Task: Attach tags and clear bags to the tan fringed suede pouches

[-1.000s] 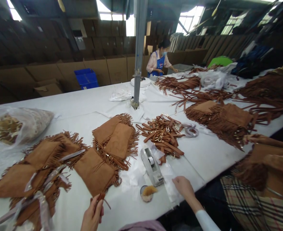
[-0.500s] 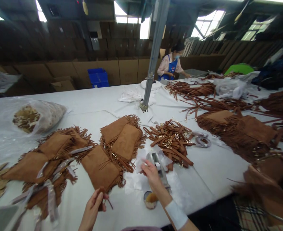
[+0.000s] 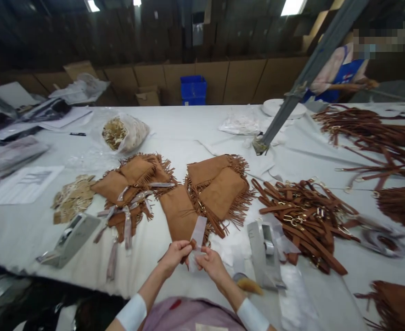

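My left hand (image 3: 175, 257) pinches a small brown leather piece (image 3: 193, 243) in front of my body. Close against it, my right hand (image 3: 213, 264) holds a thin translucent white strip (image 3: 199, 232), which runs up past the leather; whether it is plastic or paper I cannot tell. Just beyond both hands lies a brown fringed suede bag (image 3: 177, 209), with another fringed bag (image 3: 225, 191) behind it on the right. A grey tape dispenser (image 3: 266, 255) stands right of my right hand.
Brown straps with gold clasps (image 3: 302, 220) are piled to the right. More fringed bags (image 3: 137, 170) and tan pieces (image 3: 75, 197) lie left, near a second dispenser (image 3: 73, 239). A slanted metal post (image 3: 292, 96) rises from the table; a co-worker (image 3: 343, 76) is beyond it.
My right hand has moved left from beside the dispenser, bringing the translucent strip to the leather piece in my left hand. The view has turned left and down.
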Action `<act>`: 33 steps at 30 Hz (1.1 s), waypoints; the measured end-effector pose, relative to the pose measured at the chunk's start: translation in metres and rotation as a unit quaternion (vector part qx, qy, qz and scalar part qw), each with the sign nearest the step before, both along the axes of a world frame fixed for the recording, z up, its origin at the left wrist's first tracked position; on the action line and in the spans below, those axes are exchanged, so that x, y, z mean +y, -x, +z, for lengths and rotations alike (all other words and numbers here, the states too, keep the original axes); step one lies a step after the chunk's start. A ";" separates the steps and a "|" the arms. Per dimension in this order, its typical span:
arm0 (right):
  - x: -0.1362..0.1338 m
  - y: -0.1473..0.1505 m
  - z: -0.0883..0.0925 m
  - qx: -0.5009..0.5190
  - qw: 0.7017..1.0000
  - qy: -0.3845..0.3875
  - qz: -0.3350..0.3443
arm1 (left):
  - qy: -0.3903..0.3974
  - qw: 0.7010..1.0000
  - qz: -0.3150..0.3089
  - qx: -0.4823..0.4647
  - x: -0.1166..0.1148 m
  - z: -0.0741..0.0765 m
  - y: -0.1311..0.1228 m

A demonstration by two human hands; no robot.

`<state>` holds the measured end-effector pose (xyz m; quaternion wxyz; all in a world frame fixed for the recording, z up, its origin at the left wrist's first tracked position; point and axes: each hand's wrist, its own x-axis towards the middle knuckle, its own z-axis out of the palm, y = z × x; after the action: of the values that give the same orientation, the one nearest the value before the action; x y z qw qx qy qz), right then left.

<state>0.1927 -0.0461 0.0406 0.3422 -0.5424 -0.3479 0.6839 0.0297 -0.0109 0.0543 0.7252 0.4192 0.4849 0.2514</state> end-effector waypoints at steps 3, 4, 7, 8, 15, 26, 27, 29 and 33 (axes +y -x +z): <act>0.002 -0.003 0.004 0.018 0.997 0.003 0.072 | -0.023 0.999 -0.009 0.021 0.000 0.002 -0.001; 0.003 -0.003 0.006 0.028 0.996 -0.001 0.090 | -0.025 0.999 -0.016 0.021 0.000 0.003 -0.002; 0.005 -0.001 0.006 0.045 0.993 -0.006 0.105 | -0.035 0.999 -0.028 0.019 -0.002 0.003 -0.004; 0.006 0.000 0.006 0.036 0.995 0.000 0.096 | -0.041 0.999 -0.023 0.021 -0.002 0.002 -0.005; 0.003 0.008 -0.001 0.046 0.989 0.137 -0.033 | -0.059 0.993 0.079 0.060 0.001 -0.011 0.004; 0.010 0.009 0.007 0.013 0.998 0.067 -0.009 | 0.017 0.999 -0.036 0.022 0.006 0.005 0.011; 0.010 0.010 0.008 0.019 0.999 0.045 0.010 | 0.010 0.998 -0.051 0.026 0.007 0.006 0.010; 0.010 0.013 0.008 0.040 0.998 0.017 0.051 | -0.007 0.997 -0.055 0.044 0.009 0.005 0.007; 0.007 0.014 0.008 0.039 0.997 0.022 0.068 | -0.022 0.997 -0.018 0.071 0.011 -0.005 0.001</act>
<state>0.1789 -0.0395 0.0485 0.2959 -0.4980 -0.3552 0.7337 0.0289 0.0005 0.0491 0.6840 0.4610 0.5213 0.2186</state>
